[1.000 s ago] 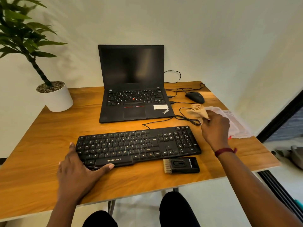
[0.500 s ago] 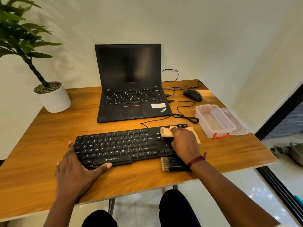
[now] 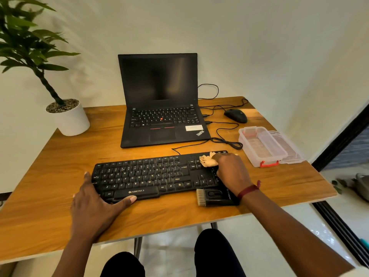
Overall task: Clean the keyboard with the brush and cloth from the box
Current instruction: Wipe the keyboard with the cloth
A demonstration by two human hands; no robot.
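Note:
A black keyboard [image 3: 151,175] lies across the middle of the wooden table [image 3: 50,176]. My right hand [image 3: 231,170] holds a crumpled beige cloth [image 3: 207,161] against the keyboard's right end, covering the number pad. My left hand [image 3: 93,204] rests flat at the keyboard's left front corner, thumb along its front edge. A black brush [image 3: 214,197] with pale bristles lies on the table just in front of the keyboard's right end, partly under my right wrist. The clear plastic box [image 3: 259,146] with a red latch stands open to the right.
An open black laptop [image 3: 159,108] sits behind the keyboard, with a black mouse [image 3: 235,115] and loose cables [image 3: 227,140] to its right. A potted plant [image 3: 67,116] stands at the back left corner. The box's lid [image 3: 289,148] lies beside the box near the table's right edge.
My right hand carried the cloth from above the box down onto the keyboard's right end, and now sits slightly further right on it. The left hand has stayed put.

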